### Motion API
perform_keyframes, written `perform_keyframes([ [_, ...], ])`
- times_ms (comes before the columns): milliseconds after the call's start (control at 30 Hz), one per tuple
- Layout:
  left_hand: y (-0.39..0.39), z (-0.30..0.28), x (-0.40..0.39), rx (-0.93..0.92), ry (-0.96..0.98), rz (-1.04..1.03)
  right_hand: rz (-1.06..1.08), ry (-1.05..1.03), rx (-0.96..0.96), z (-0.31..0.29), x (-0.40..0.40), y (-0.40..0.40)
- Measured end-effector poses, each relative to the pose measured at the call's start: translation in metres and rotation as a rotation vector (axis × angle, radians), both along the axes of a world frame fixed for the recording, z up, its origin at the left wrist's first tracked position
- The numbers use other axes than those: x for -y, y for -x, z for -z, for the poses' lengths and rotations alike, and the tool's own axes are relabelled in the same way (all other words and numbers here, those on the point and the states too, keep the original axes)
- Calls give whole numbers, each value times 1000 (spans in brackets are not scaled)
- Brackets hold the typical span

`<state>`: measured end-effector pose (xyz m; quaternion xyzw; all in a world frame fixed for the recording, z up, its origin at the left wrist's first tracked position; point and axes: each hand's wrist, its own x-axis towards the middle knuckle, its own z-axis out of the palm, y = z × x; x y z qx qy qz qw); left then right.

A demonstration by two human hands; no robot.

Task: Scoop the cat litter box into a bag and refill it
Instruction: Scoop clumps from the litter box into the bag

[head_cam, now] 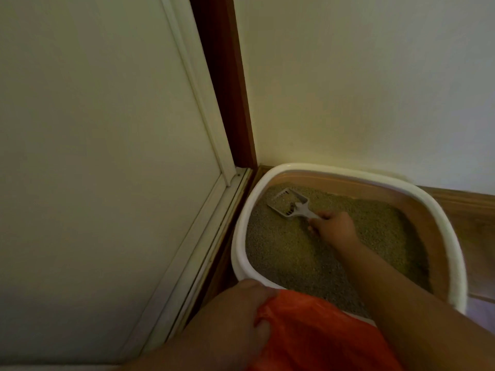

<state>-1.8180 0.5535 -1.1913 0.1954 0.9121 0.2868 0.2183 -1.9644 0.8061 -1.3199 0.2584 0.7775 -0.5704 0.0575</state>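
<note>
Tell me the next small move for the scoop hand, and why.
Probably push the scoop forward under the litter: the right hand grips its handle, its slotted head lies on the surface looking empty, and the left hand holds the orange bag at the near rim.

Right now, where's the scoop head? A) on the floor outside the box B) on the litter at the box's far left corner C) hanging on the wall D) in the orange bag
B: the litter scoop has its head on the litter at the far left corner of the litter box, its handle held by the right hand; the left hand holds the orange bag.
</note>
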Motion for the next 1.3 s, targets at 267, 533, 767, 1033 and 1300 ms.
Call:
perform_keyframes([
  [267, -1, -1, 0, -15, 27, 13, 90, 137, 46, -5, 21, 7],
  [533, -5, 5, -7, -7, 26, 11, 30, 200, -45, -9, -29, -26],
  [767, -11, 5, -26, -28, 19, 58, -95, 73, -87, -43, -96, -76],
  [1033, -15, 2, -47, -57, 22, 84, -156, 144, -41, -74, -142, -129],
  [1300, -19, -11, -73, -59, 62, 154, -102, 150, -12, -93, -175, -151],
])
